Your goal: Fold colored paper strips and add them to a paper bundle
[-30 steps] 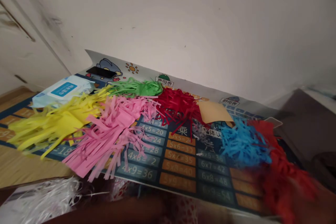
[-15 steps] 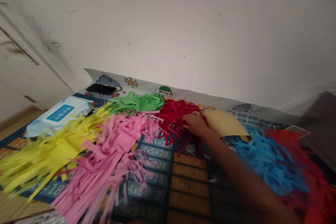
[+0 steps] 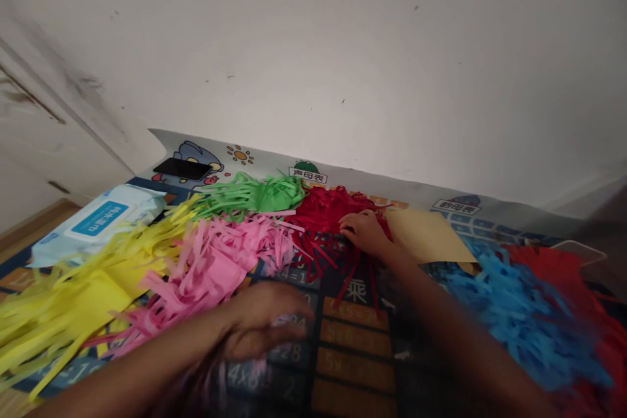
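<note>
My right hand (image 3: 365, 232) is at the bundle of dark red fringed paper (image 3: 321, 212) near the wall, its fingers curled onto the red strips. My left hand (image 3: 269, 320) hangs over the printed mat (image 3: 355, 353), smeared by motion, with its fingers apart and nothing seen in them. It partly covers the pink fringed paper (image 3: 218, 268). Left of that spreads yellow fringed paper (image 3: 98, 297). Behind the pink strips is a green fringed bundle (image 3: 277, 194). A tan paper sheet (image 3: 428, 235) lies just right of my right hand.
Blue fringed paper (image 3: 524, 313) and bright red paper (image 3: 551, 264) lie at the right. A wet wipes pack (image 3: 100, 219) and a black phone (image 3: 181, 168) are at the left. The white wall (image 3: 313, 65) rises behind the mat's curled back edge.
My left hand has come into view from the lower left, over the pink paper and mat. My right hand stays at the red strips. The view has shifted slightly.
</note>
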{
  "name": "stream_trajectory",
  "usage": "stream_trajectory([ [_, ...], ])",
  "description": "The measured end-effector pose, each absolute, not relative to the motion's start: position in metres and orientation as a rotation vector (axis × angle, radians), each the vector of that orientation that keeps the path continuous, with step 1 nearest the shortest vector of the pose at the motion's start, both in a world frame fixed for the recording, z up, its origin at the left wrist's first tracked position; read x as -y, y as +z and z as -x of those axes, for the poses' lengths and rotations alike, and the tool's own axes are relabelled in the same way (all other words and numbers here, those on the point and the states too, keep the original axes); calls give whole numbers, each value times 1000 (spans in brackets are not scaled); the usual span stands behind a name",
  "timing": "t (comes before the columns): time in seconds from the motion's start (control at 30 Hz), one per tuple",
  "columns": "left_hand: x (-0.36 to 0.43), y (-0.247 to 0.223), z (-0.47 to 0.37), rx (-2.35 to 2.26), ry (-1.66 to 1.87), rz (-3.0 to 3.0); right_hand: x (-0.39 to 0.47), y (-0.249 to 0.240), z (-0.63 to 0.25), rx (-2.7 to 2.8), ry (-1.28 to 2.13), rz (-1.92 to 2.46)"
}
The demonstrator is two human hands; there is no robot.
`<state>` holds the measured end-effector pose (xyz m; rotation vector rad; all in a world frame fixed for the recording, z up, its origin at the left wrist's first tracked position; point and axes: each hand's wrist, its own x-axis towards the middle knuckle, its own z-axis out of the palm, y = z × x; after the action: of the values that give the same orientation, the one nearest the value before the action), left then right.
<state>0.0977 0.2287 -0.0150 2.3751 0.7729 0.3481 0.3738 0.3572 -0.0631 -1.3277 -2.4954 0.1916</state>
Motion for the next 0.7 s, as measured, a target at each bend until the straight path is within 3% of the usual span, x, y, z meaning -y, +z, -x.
stream_trajectory([
  [0.13,-297,-7,-130,-1044,367,-2741,-363,-63,-375,2420,278,1353],
  [0.3,-363,-32,-172,-1106,355,-2878,-361,-60,-375,2363,311,1370],
  [0.7,-384,-41,-179,-1067,345,-2967,-361,-60,-376,2329,326,1389],
])
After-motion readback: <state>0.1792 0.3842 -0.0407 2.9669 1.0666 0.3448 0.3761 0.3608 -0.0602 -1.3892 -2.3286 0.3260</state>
